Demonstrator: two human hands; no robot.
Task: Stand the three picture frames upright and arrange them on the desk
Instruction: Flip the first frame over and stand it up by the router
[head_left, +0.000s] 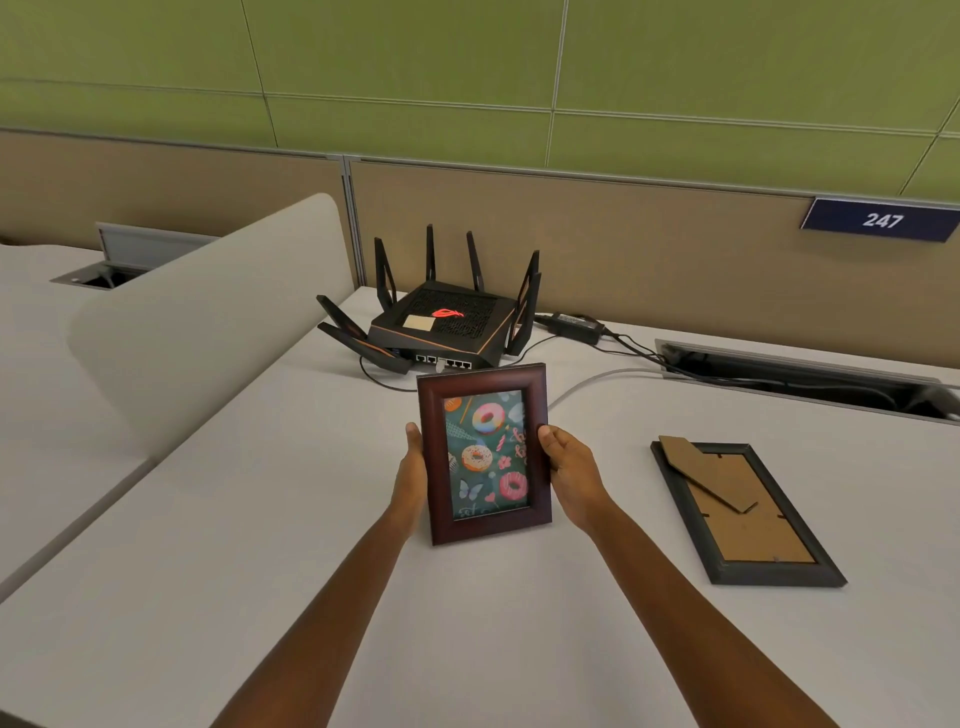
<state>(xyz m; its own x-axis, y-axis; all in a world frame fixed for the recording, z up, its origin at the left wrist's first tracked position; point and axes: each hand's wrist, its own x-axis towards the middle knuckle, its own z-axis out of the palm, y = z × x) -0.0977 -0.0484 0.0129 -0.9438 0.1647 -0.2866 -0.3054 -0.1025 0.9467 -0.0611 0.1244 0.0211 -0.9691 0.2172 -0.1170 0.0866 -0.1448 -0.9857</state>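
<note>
A dark red wooden picture frame (485, 527) with a donut picture stands upright at the middle of the white desk (260, 519), facing me. My left hand (413, 467) grips its left edge and my right hand (569, 467) grips its right edge. A black picture frame (748, 512) lies face down to the right, its brown cardboard back and stand showing. I see no third frame.
A black router (441, 327) with several antennas sits just behind the held frame, with cables and a power brick (574, 325) running right to a cable slot (805, 374). A beige divider (208, 322) rises at the left. A partition wall bears a "247" sign (880, 221).
</note>
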